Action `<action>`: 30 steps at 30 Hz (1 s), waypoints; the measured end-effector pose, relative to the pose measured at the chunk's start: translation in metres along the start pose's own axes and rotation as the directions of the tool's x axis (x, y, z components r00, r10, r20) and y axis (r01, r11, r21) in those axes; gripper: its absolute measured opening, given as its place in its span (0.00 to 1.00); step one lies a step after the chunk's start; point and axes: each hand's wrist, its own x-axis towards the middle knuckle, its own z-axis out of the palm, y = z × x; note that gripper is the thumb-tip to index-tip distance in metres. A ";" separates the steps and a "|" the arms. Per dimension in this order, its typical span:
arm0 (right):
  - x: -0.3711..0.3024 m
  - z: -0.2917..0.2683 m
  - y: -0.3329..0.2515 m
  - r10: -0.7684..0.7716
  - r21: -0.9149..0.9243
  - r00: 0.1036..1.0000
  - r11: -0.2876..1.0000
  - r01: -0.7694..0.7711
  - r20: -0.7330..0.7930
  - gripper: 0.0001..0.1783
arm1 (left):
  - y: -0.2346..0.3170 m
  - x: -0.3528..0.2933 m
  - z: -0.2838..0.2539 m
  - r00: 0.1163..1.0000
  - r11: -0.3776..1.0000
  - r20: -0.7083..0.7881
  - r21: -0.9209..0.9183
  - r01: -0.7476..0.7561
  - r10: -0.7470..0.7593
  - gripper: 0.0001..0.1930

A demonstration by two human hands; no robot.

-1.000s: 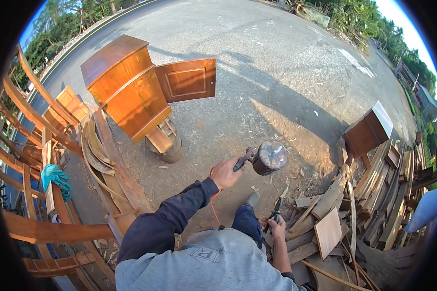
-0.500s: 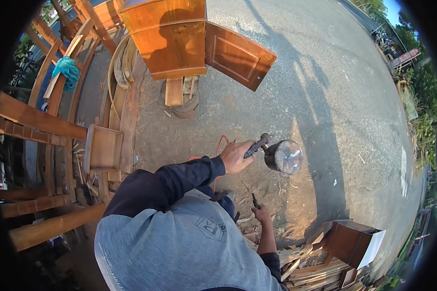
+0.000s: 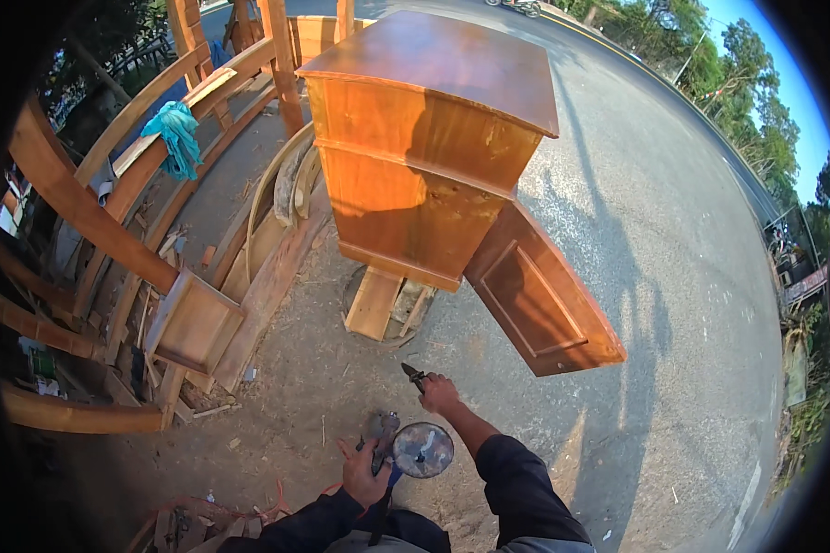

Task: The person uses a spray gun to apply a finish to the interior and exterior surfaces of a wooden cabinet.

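Note:
Low and central, my left hand (image 3: 366, 476) is closed around what looks like a paint spray gun (image 3: 379, 431) with a dark grip and grimy metal body. Right beside the gun is a round, paint-spattered cup (image 3: 423, 450) with a dark spot in its middle; how they join is hidden. My right hand (image 3: 440, 394), reached farther forward, grips a short dark pointed tool (image 3: 413, 376), its exact kind too small to tell. Ahead stands a glossy orange-brown wooden cabinet (image 3: 415, 198), its panelled door (image 3: 546, 290) swung out to the right.
Wooden blocks (image 3: 373, 304) prop the cabinet on a round base. Curved timber frames (image 3: 92, 198) crowd the left, with a teal cloth (image 3: 173, 138) draped there. A small wooden tray (image 3: 195, 318) sits nearby. Red hose (image 3: 272, 502) lies near my left sleeve. Paved road (image 3: 701, 369) runs right.
The view has turned and lifted toward the cabinet. My right hand has come forward with the dark tool, while my left hand has drawn close to my body with the spray gun.

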 end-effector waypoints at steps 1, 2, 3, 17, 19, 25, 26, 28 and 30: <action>0.037 -0.011 -0.005 -0.112 -0.103 0.992 0.989 0.107 -0.049 0.25 | -0.007 0.007 -0.001 0.997 0.998 -0.042 -0.014 0.060 -0.061 0.23; 0.074 -0.020 -0.012 -0.116 -0.100 0.993 0.988 0.116 0.000 0.26 | -0.014 0.012 -0.002 0.989 0.992 -0.084 -0.030 0.121 -0.124 0.23; 0.105 -0.029 -0.017 -0.151 -0.111 0.989 0.982 0.150 0.004 0.26 | -0.021 0.020 -0.002 0.984 0.991 -0.117 -0.023 0.134 -0.136 0.23; 0.189 -0.012 0.029 -0.135 0.244 0.882 0.932 0.268 -0.451 0.39 | 0.006 0.054 0.062 0.871 0.933 -0.334 -0.120 0.339 -0.359 0.26; 0.097 0.010 0.049 -0.054 0.629 0.961 0.746 0.219 -0.271 0.38 | 0.025 0.040 0.084 0.871 0.924 -0.313 -0.059 0.379 -0.378 0.27; -0.228 -0.077 0.100 -0.333 0.517 0.823 0.653 0.553 -0.460 0.39 | 0.130 0.009 0.175 0.889 0.932 -0.318 0.042 0.359 -0.329 0.24; -0.256 -0.081 0.120 -0.328 0.512 0.828 0.664 0.545 -0.456 0.39 | 0.149 0.005 0.198 0.910 0.957 -0.332 0.060 0.283 -0.248 0.23; -0.310 -0.071 0.158 -0.385 0.449 0.794 0.671 0.590 -0.470 0.47 | 0.195 -0.003 0.241 0.924 0.965 -0.284 -0.014 0.264 -0.257 0.22; -0.350 -0.082 0.188 -0.368 0.412 0.775 0.687 0.599 -0.513 0.44 | 0.251 -0.012 0.277 0.933 0.964 -0.248 -0.021 0.265 -0.262 0.22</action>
